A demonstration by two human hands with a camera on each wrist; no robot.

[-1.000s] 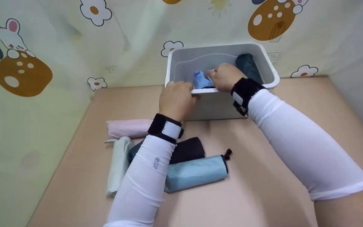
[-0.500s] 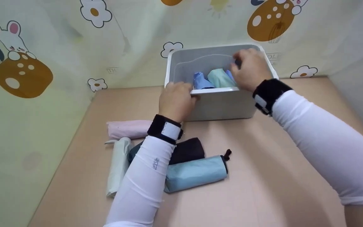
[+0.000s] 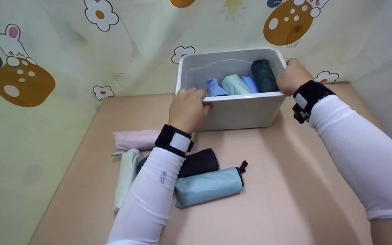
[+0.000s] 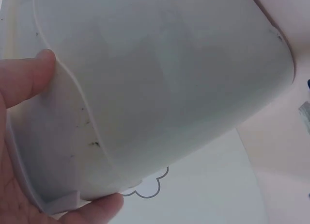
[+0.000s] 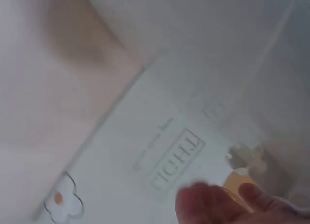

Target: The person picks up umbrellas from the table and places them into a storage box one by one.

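Note:
A grey plastic bin (image 3: 240, 114) stands against the patterned backdrop. My left hand (image 3: 188, 110) grips its front left corner; in the left wrist view the thumb (image 4: 29, 78) lies on the bin's wall. At the right rim, my right hand (image 3: 294, 77) holds the bin's edge, its fingers (image 5: 203, 202) blurred in the right wrist view. Inside lie rolled bundles like folded umbrellas: a blue one (image 3: 215, 88), a mint one (image 3: 237, 85), another blue one (image 3: 249, 83) and a dark green one (image 3: 264, 76) leaning at the right.
Below the left forearm, more rolled bundles lie on the tan table (image 3: 250, 217): pink (image 3: 136, 139), pale green (image 3: 127, 177), black (image 3: 202, 163) and light blue (image 3: 209, 187) with a dark strap. The left sleeve covers part of this group. A printed backdrop (image 3: 141, 61) rises behind.
My right hand has moved from inside the bin, past the dark green bundle, to the right rim. The mint bundle, earlier under that hand, now shows. My left hand stays on the corner.

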